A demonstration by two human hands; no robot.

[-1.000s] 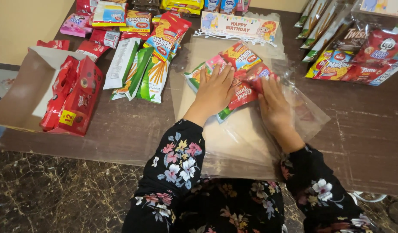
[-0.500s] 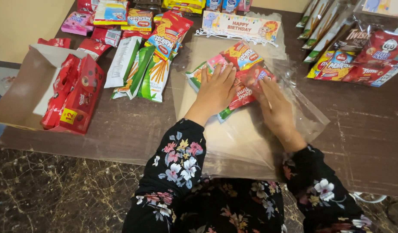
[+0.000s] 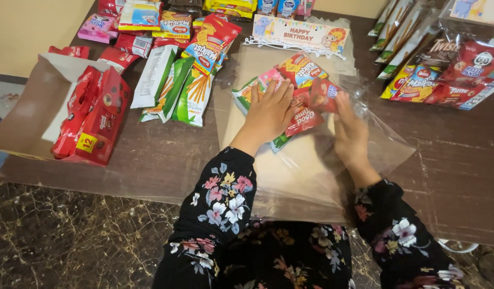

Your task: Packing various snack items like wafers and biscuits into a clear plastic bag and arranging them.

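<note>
Snack packets (image 3: 303, 93) inside clear bag (image 3: 311, 171) on desk (image 3: 166, 155): under flat spread left hand (image 3: 268, 115), beside cupped right hand (image 3: 350, 131)

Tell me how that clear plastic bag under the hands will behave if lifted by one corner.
The clear plastic bag looks thin and wrinkled, so it would probably flop and sag. The snack packets inside lie loose, so they would likely slide toward the low end. Its glossy film may feel slippery.

The clear bag (image 3: 311, 171) is thin, glossy plastic film, creased. The snack packets (image 3: 300, 91) inside are shiny printed foil. The bench (image 3: 461, 176) is dark wood, scuffed and matt (under a clear sheet). The floor (image 3: 70, 241) is polished marble.
</note>
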